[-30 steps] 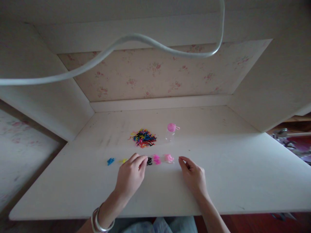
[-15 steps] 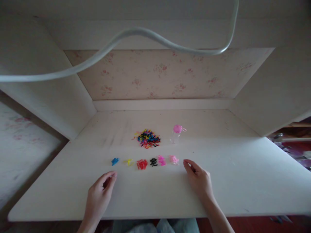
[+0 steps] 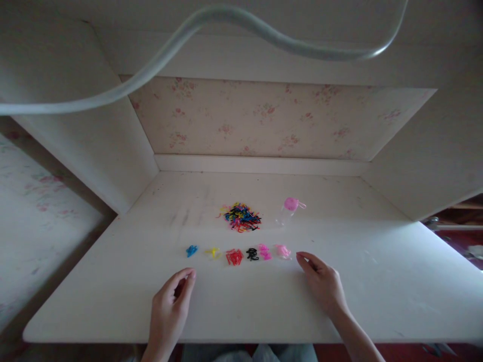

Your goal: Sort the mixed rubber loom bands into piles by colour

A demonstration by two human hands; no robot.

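My left hand [image 3: 172, 304] rests near the desk's front, thumb and fingertips pinched together, with nothing visible between them. Just beyond its fingertips lies a small blue pile of what look like rubber bands [image 3: 191, 250]. My right hand [image 3: 323, 281] is closed in a similar pinch, also showing nothing held, just right of a light pink pile [image 3: 283, 251]. Between the hands, in a row, are a yellow pile [image 3: 213, 252], a red pile [image 3: 234, 257], a black pile [image 3: 252, 254] and a bright pink pile [image 3: 264, 252]. Behind them sits a larger mixed-colour heap [image 3: 242, 217].
A clear little bottle [image 3: 286, 216] with a pink cap [image 3: 291, 203] and loop stands right of the heap. White side panels and a floral back wall [image 3: 264, 120] enclose the white desk [image 3: 241, 306]. Across the top of the view runs a pale cable [image 3: 158, 63].
The camera view has shifted, so the desk and its contents appear further right. Both hands keep their pinched pose beside the same piles, and the piles look unchanged.
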